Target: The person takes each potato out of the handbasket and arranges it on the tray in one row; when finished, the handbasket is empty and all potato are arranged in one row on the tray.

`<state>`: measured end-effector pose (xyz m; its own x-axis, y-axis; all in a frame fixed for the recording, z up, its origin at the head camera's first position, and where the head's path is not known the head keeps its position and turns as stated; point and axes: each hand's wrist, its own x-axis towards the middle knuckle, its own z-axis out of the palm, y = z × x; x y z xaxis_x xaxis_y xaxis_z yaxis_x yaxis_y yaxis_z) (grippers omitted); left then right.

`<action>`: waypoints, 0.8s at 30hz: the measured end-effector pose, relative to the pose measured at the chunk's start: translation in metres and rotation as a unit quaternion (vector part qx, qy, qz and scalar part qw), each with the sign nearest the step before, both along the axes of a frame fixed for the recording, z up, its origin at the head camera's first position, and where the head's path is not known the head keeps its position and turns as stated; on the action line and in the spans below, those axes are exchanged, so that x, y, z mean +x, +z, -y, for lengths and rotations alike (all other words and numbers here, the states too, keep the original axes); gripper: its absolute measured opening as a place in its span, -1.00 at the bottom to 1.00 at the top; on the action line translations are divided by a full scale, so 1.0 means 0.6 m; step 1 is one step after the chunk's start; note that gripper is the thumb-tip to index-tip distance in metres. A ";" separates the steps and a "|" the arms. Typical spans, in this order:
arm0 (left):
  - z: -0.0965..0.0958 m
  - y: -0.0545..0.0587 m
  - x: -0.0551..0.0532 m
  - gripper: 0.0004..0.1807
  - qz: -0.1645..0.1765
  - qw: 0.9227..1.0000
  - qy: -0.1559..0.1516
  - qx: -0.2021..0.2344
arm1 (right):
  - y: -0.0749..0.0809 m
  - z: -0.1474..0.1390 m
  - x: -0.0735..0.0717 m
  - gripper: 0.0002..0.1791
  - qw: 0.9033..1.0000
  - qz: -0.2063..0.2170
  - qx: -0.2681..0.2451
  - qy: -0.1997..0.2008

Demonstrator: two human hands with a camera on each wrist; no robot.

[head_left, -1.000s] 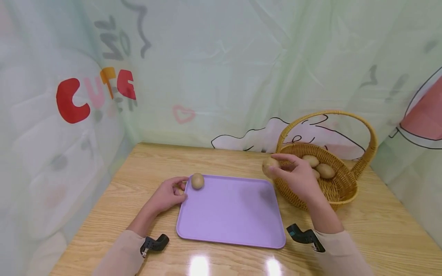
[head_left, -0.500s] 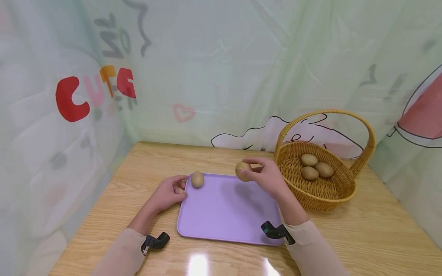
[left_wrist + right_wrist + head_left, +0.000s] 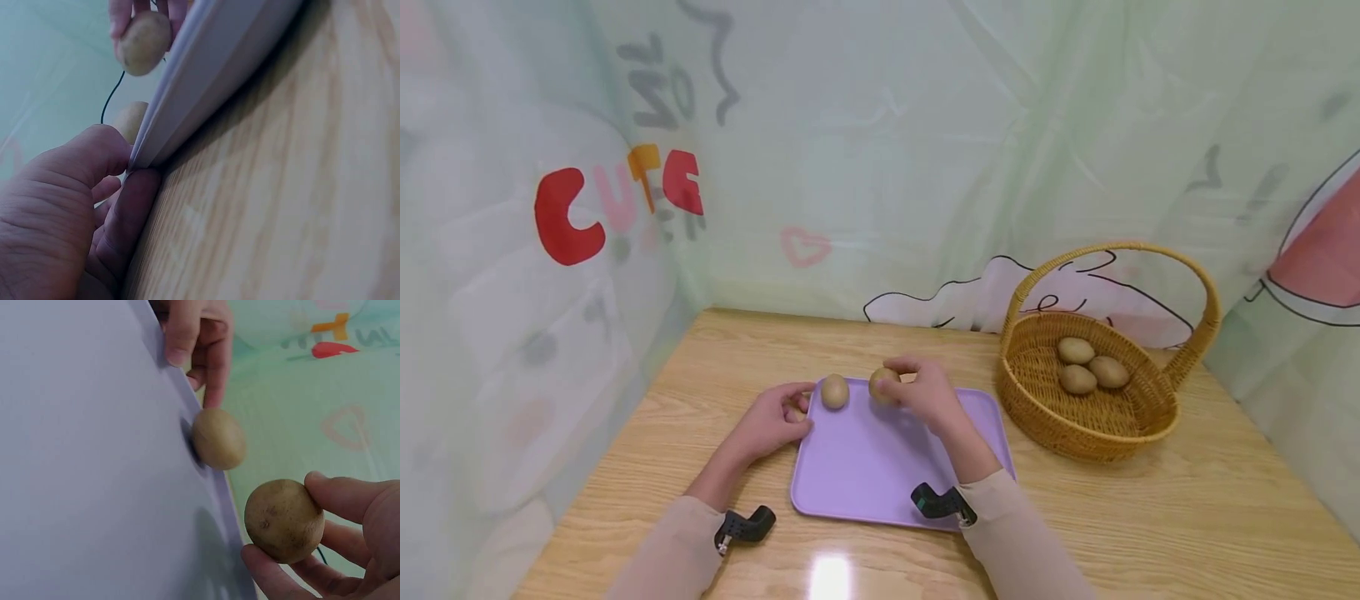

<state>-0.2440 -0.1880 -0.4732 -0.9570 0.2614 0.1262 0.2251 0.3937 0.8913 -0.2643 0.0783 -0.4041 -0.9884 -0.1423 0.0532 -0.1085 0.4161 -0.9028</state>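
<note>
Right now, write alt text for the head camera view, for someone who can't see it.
A person's right-hand grip holds a potato over the far edge of a purple tray, with another potato resting near its far left corner. The left-hand grip pinches the tray's left rim. To the right, a wicker basket holds three potatoes.

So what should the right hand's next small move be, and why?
Probably lower the held potato onto the tray beside the resting potato: the right hand holds it raised near the tray's far edge, and the left hand grips the left edge.
</note>
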 end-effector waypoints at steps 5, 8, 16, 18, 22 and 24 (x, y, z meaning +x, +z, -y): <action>-0.008 -0.008 0.004 -0.35 0.013 1.000 -0.015 0.004 | -0.031 0.016 -0.002 -0.53 0.999 0.018 0.019 -0.019; -0.009 -0.011 0.005 -0.35 0.016 1.000 -0.017 0.004 | -0.040 0.023 0.000 -0.54 0.999 0.012 0.044 -0.020; -0.008 -0.006 0.000 -0.34 0.005 1.000 -0.012 -0.006 | -0.038 0.036 0.002 -0.55 0.994 -0.032 0.106 -0.023; -0.007 -0.006 -0.002 -0.34 0.009 1.000 -0.013 -0.004 | -0.037 0.035 0.001 -0.56 0.992 -0.040 0.118 -0.023; -0.001 -0.007 -0.004 -0.34 0.014 1.000 -0.003 -0.006 | -0.035 0.031 -0.001 -0.52 0.991 -0.041 0.127 -0.005; 0.002 -0.007 -0.004 -0.35 0.012 1.000 0.001 -0.008 | -0.034 0.028 -0.001 -0.48 0.993 -0.033 0.117 0.006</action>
<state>-0.2466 -0.1889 -0.4773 -0.9601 0.2616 0.0987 0.2027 0.4082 0.8901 -0.2652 0.0613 -0.4244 -0.9820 -0.1709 0.0809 -0.1702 0.6124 -0.7720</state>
